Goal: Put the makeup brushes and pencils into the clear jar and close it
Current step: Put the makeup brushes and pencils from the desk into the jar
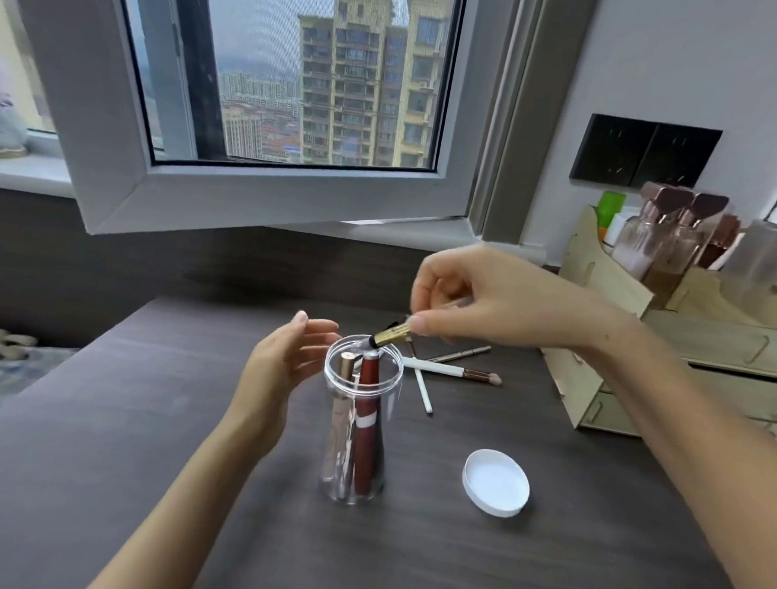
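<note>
A clear jar (357, 427) stands open on the dark table, holding a dark red brush handle (368, 419) and a rose-gold pencil (345, 382). My right hand (481, 299) pinches a gold-ferruled brush (391, 335), its black tip just inside the jar's mouth. To the jar's left my left hand (279, 365) hovers with fingers apart, close to the rim, holding nothing. The white lid (496, 482) lies upside down to the jar's right. Behind the jar lie white-handled brushes (441, 369) and a thin pencil (458, 354).
A wooden organiser (612, 288) with bottles stands at the right, drawers below it. An open window sash (266, 189) juts over the table's back edge. A black wall socket panel (646, 152) is at the upper right.
</note>
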